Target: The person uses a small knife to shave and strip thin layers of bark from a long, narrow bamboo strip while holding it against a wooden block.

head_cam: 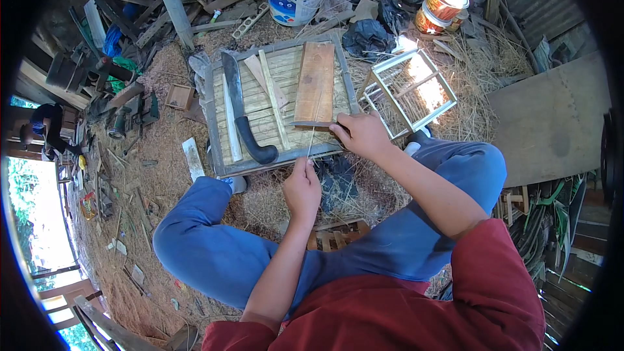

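Observation:
My left hand (303, 190) pinches the near end of a thin strip (311, 141), which runs up over a wooden board (316, 83). A dark knife blade (312, 124) lies across the board's near end, and my right hand (363, 134) holds its right end; the handle is hidden in that hand. The board rests on a low slatted table (211, 122) with a grey frame. Left of it on the table lie a large knife with a black handle (256, 144), a white strip (231, 122), a pale narrow stick (274, 100) and a flat wooden piece (263, 78).
An open wooden frame (414, 92) stands right of the table. Beyond are a white bucket (294, 2), black plastic bags (369, 39) and stacked tubs (441, 5). A large flat panel (551, 122) lies at right. Another person (48, 124) is at far left.

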`<state>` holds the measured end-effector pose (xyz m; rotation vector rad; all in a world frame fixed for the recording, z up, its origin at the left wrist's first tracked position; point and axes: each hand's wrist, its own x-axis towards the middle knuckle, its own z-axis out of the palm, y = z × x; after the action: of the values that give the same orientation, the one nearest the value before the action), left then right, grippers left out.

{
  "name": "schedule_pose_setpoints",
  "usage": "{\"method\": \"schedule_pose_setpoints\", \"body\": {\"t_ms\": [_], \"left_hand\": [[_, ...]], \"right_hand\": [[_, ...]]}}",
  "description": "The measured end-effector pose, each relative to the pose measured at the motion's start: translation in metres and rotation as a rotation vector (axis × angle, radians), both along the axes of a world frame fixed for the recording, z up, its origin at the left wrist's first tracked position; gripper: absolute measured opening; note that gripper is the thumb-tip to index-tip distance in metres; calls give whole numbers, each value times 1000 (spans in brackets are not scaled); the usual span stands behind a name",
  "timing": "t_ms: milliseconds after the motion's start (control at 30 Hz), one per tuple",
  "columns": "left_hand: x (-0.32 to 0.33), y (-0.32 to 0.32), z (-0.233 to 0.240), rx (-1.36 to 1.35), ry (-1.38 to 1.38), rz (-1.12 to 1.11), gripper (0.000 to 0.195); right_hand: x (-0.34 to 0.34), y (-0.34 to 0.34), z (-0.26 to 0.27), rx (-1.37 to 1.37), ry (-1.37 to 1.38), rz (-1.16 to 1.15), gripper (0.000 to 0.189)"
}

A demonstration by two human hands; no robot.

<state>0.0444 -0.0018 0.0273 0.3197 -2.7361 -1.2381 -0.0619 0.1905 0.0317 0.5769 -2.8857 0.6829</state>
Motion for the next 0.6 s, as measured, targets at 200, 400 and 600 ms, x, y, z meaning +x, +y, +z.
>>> {"method": "schedule_pose_setpoints", "body": {"t_ms": [200, 400, 600], "left_hand": [[1, 1, -7, 36, 25, -10, 21], [11, -4, -8, 91, -25, -19, 21], [22, -17, 1, 143, -37, -42, 21]], "right_hand": [[0, -4, 3, 42, -32, -18, 32], [1, -3, -2, 16, 3, -21, 32], [3, -3, -1, 17, 1, -26, 31]]}}
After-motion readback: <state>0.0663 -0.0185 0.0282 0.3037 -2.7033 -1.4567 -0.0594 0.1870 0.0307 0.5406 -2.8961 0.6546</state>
